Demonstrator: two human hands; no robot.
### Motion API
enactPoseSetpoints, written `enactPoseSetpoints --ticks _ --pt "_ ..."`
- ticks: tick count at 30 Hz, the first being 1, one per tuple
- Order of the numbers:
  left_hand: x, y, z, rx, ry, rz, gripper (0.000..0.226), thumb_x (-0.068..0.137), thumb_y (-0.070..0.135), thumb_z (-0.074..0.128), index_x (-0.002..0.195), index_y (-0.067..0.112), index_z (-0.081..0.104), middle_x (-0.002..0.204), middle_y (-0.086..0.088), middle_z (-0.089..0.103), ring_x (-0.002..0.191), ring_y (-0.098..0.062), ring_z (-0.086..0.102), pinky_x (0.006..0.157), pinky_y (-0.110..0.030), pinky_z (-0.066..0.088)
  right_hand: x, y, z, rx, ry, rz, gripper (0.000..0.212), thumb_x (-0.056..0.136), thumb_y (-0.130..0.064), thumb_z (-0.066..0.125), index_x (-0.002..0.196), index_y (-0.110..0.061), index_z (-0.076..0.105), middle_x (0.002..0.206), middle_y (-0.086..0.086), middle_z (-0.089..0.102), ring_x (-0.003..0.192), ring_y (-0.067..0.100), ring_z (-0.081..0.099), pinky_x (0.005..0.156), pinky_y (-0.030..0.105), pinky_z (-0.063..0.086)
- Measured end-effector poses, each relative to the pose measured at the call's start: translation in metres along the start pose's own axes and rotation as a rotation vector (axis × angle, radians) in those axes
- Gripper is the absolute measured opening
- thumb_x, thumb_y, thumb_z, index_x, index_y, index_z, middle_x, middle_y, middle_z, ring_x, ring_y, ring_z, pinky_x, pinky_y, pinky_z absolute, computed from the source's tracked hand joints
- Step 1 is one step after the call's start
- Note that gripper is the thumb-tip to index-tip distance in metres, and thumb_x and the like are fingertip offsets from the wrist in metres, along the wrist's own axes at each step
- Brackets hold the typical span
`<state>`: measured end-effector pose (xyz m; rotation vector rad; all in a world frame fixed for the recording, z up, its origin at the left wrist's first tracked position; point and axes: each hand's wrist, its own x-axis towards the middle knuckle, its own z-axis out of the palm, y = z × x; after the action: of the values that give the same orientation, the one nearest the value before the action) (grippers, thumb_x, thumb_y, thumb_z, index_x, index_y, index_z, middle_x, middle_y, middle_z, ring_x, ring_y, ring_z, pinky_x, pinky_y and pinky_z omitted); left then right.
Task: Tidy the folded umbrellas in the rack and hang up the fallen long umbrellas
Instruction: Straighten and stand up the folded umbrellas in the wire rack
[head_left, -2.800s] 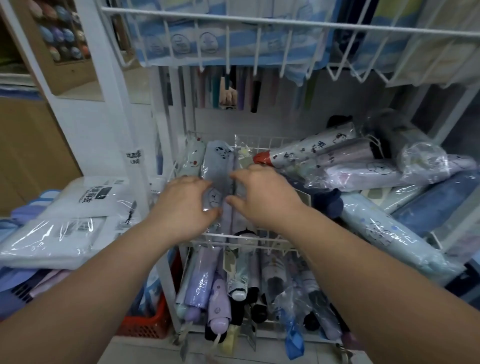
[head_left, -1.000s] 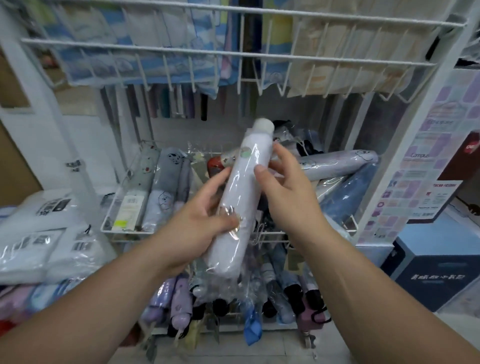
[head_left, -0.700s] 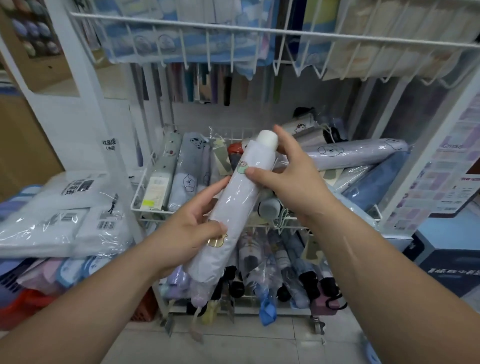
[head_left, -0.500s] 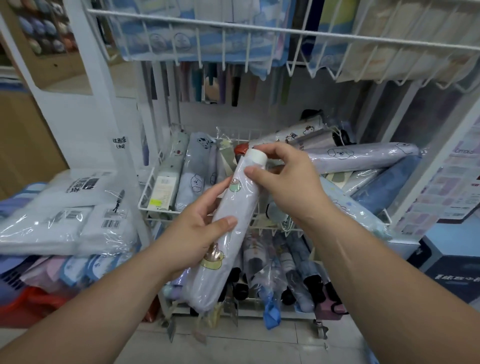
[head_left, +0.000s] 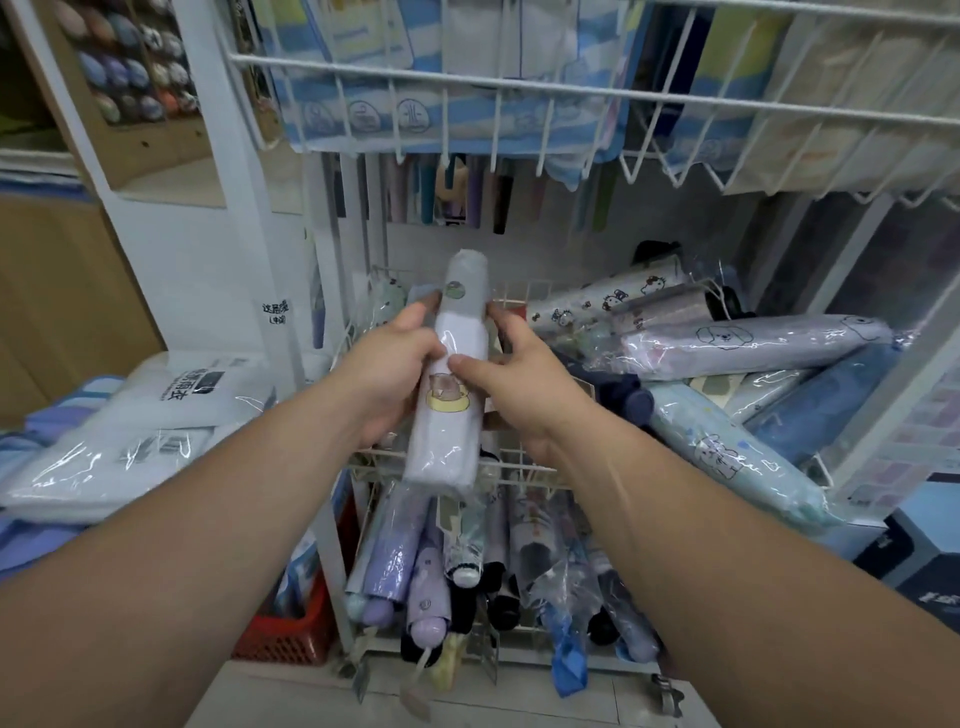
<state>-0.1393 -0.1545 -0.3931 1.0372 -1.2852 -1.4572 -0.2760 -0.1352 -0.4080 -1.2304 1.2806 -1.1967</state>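
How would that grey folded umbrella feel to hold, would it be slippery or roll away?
Probably slippery: the grey folded umbrella is in shiny clear wrap, which may be why the left hand and right hand both grip it. It looks stiff, jutting straight past both hands. Being round, it would likely roll if laid flat.

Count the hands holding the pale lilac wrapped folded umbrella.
2. The left hand grips the left side of the pale lilac wrapped folded umbrella; the right hand, its right side.
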Motion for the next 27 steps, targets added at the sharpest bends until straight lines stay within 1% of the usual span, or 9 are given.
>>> enactPoseSetpoints --ticks 2,4,6,10,14,17,22,24,27 --pt "0.013 -0.001 -0.002 0.128 -0.037 0.000 0.056 0.094 -0.004 0.046 0.140 0.027 0.050 0.114 -0.003 0.074 0.088 -0.018 0.074 0.073 -0.031 0.059 0.010 -0.002 -0.001 0.028 0.045 0.006 0.078 0.088 -0.008 0.074 0.151 -0.029 0.035 0.125 0.008 0.068 0.096 0.023 0.073 0.062 0.029 0.060" --pt "0.026 -0.003 -0.008 0.350 -0.021 0.057 0.056 0.095 0.006 0.055 0.146 0.027 0.047 0.127 -0.004 0.068 0.100 -0.020 0.071 0.090 -0.037 0.057 0.024 -0.004 0.000 -0.023 0.132 -0.029 0.082 0.087 -0.005 0.073 0.155 -0.025 0.031 0.135 0.004 0.060 0.104 0.024 0.069 0.076 0.034 0.061" --pt "0.037 -0.006 -0.017 0.672 0.026 0.160 0.057 0.092 0.021 0.063 0.146 0.031 0.049 0.137 -0.002 0.062 0.115 -0.022 0.064 0.103 -0.040 0.051 0.040 -0.003 0.000 -0.183 0.223 -0.076 0.079 0.088 -0.005 0.071 0.155 -0.022 0.032 0.130 0.004 0.059 0.103 0.022 0.065 0.087 0.033 0.057" --pt "0.042 -0.027 -0.029 1.281 0.018 0.247 0.067 0.084 0.065 0.051 0.144 0.035 0.050 0.139 -0.006 0.060 0.126 -0.032 0.054 0.105 -0.046 0.044 0.058 0.010 0.003 -0.562 0.259 -0.069 0.067 0.090 -0.013 0.067 0.149 -0.025 0.037 0.121 0.011 0.067 0.099 0.031 0.067 0.081 0.027 0.051" --pt "0.039 -0.043 -0.039 1.429 -0.077 0.174 0.084 0.077 0.080 0.050 0.150 0.040 0.037 0.156 -0.001 0.042 0.141 -0.032 0.037 0.115 -0.053 0.029 0.065 0.025 0.005 -0.643 0.280 -0.104 0.061 0.089 -0.021 0.072 0.144 -0.021 0.047 0.130 0.013 0.064 0.115 0.032 0.062 0.097 0.033 0.050" --pt "0.036 -0.044 -0.041 1.422 -0.065 0.196 0.099 0.066 0.090 0.037 0.153 0.043 0.030 0.163 0.003 0.029 0.148 -0.028 0.027 0.119 -0.054 0.022 0.062 0.031 0.009 -0.714 0.161 -0.112 0.063 0.090 -0.033 0.069 0.148 -0.021 0.047 0.146 0.008 0.054 0.130 0.028 0.054 0.106 0.031 0.044" --pt "0.035 -0.050 -0.041 1.468 -0.057 0.211 0.086 0.080 0.078 0.054 0.154 0.046 0.023 0.168 0.006 0.014 0.153 -0.027 0.012 0.121 -0.055 0.009 0.058 0.034 0.011 -0.743 0.056 -0.100 0.063 0.097 -0.032 0.058 0.155 -0.021 0.036 0.154 0.008 0.045 0.138 0.026 0.046 0.107 0.029 0.039" --pt "0.037 -0.048 -0.038 1.485 -0.068 0.195 0.085 0.084 0.071 0.057 0.155 0.045 0.020 0.168 0.006 0.011 0.154 -0.028 0.009 0.121 -0.057 0.006 0.059 0.032 0.011 -0.708 0.057 -0.073 0.060 0.097 -0.027 0.057 0.153 -0.020 0.039 0.151 0.009 0.049 0.136 0.028 0.049 0.104 0.029 0.043" --pt "0.041 -0.041 -0.034 1.479 -0.102 0.148 0.084 0.086 0.059 0.062 0.156 0.043 0.019 0.169 0.005 0.010 0.155 -0.029 0.006 0.120 -0.062 0.005 0.055 0.032 0.013 -0.683 0.148 -0.050 0.041 0.093 -0.022 0.056 0.134 -0.017 0.059 0.123 0.012 0.067 0.114 0.033 0.061 0.082 0.027 0.045"
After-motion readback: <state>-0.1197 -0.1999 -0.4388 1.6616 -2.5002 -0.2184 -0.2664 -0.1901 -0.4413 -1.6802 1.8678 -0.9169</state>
